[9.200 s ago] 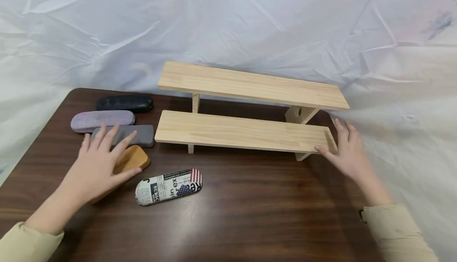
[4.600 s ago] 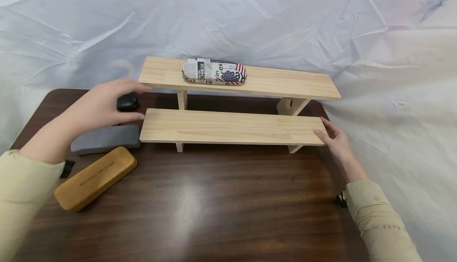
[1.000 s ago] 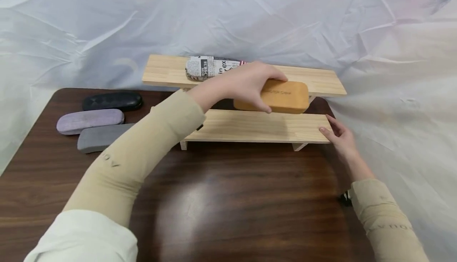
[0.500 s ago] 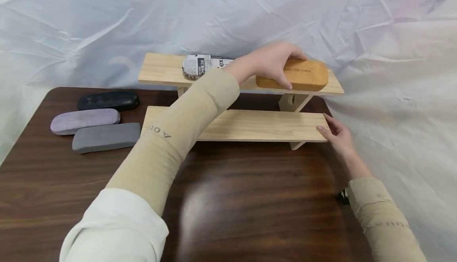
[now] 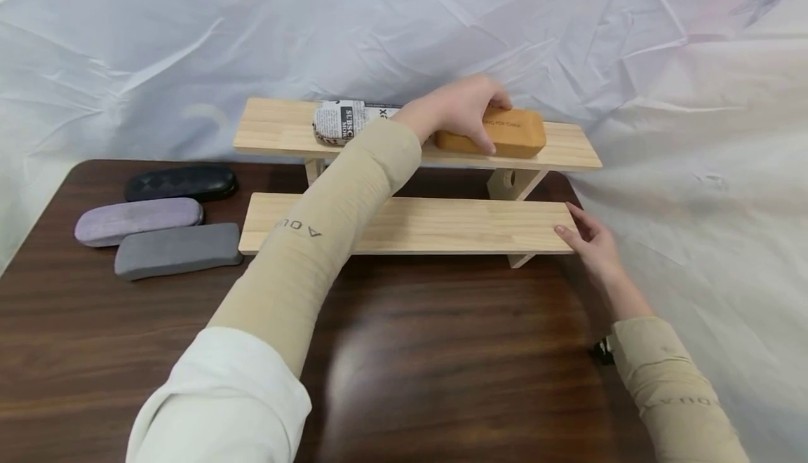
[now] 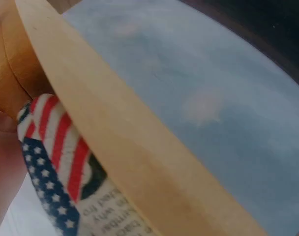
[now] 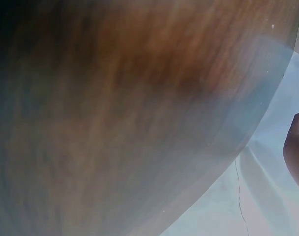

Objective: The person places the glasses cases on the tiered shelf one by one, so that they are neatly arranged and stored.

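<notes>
My left hand (image 5: 466, 111) grips a tan glasses case (image 5: 520, 135), thumb at its front and fingers over the back. The case sits at the upper board (image 5: 573, 147) of a two-step wooden rack, toward the right end. Left of it on that board lies a newspaper-print glasses case (image 5: 337, 123), partly hidden by my forearm. The left wrist view shows the print case's flag-patterned end (image 6: 56, 157) close to the tan case (image 6: 21, 54). My right hand (image 5: 596, 247) holds the right end of the lower board (image 5: 461, 226), thumb on top; the right wrist view catches little of it.
On the dark wooden table (image 5: 442, 351), left of the rack, lie a black glasses case (image 5: 182, 182), a lilac one (image 5: 139, 219) and a grey one (image 5: 179, 249). A pale cloth sheet (image 5: 189, 42) hangs behind the rack.
The newspaper-print case, then the tan case, went from the table to the upper board. Lately my left hand raised the tan case, then shifted it slightly left. My right hand came to grip the lower board.
</notes>
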Motion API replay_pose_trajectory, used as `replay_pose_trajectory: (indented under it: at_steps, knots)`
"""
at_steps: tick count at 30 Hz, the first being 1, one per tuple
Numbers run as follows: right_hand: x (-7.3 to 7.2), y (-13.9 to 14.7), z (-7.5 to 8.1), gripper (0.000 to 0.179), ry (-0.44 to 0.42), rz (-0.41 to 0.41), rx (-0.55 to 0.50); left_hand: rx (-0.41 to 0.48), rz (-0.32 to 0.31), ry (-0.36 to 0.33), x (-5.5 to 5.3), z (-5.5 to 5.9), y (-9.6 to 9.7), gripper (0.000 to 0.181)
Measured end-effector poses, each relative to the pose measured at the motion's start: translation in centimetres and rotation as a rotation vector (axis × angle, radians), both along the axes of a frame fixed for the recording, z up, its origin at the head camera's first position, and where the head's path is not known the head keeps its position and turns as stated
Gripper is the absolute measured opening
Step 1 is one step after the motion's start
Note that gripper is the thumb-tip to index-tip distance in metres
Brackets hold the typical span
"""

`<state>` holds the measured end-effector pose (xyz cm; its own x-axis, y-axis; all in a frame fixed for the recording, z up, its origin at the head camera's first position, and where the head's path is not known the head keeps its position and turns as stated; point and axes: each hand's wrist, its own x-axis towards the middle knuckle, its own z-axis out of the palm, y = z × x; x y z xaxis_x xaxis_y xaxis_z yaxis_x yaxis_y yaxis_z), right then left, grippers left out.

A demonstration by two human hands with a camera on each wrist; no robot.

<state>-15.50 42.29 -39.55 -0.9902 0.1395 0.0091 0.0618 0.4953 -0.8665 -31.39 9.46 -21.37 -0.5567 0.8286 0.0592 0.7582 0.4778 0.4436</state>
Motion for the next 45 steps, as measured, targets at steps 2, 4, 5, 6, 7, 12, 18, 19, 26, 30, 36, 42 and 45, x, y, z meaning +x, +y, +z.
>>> replay_pose_trajectory:
  at_steps: [2,4,5,6,7,12,18,19,26,30,36,42,45]
  knots:
    - [0.0,0.0,0.0,0.071,-0.001,0.001,0.008,0.009,-0.006,-0.006,-0.1,-0.2,-0.1,0.074]
    - [0.0,0.0,0.0,0.071,0.002,0.003,0.009,0.013,-0.009,-0.017,-0.2,-0.3,-0.1,0.072]
    - [0.0,0.1,-0.1,0.07,0.005,0.004,0.005,0.007,-0.007,-0.02,-0.2,-0.3,-0.2,0.072]
    - [0.0,0.1,-0.1,0.07,0.006,0.003,-0.007,0.004,-0.006,-0.027,-0.2,-0.3,-0.2,0.073]
    - [0.0,0.1,-0.2,0.07,0.009,0.003,-0.006,-0.001,-0.001,-0.034,-0.2,-0.3,-0.3,0.073]
    - [0.2,0.1,-0.3,0.07,0.019,0.002,-0.029,-0.009,0.016,-0.076,0.1,-0.3,-0.7,0.079]
    - [0.1,0.3,-0.2,0.068,0.034,0.016,-0.002,0.04,0.035,-0.128,0.5,0.0,-1.8,0.084]
    - [0.2,0.3,-0.1,0.068,0.034,0.018,-0.002,0.045,0.033,-0.122,0.6,0.0,-2.0,0.084]
    - [0.1,0.6,-0.1,0.069,0.019,0.008,0.023,0.104,0.014,0.025,2.1,0.2,-4.0,0.074]
    - [0.0,0.7,-0.2,0.069,0.02,0.006,0.028,0.147,0.002,0.042,3.3,0.0,-5.6,0.072]
    - [-0.2,1.1,-0.5,0.07,0.014,0.005,0.021,0.184,0.0,0.071,5.1,-0.1,-8.2,0.075]
    - [-0.2,1.2,-0.5,0.07,0.01,0.001,0.018,0.248,-0.003,0.096,6.9,-0.5,-11.7,0.075]
    - [-0.2,1.1,-0.4,0.07,0.005,0.002,0.041,0.275,0.013,0.126,7.6,-1.0,-13.9,0.073]
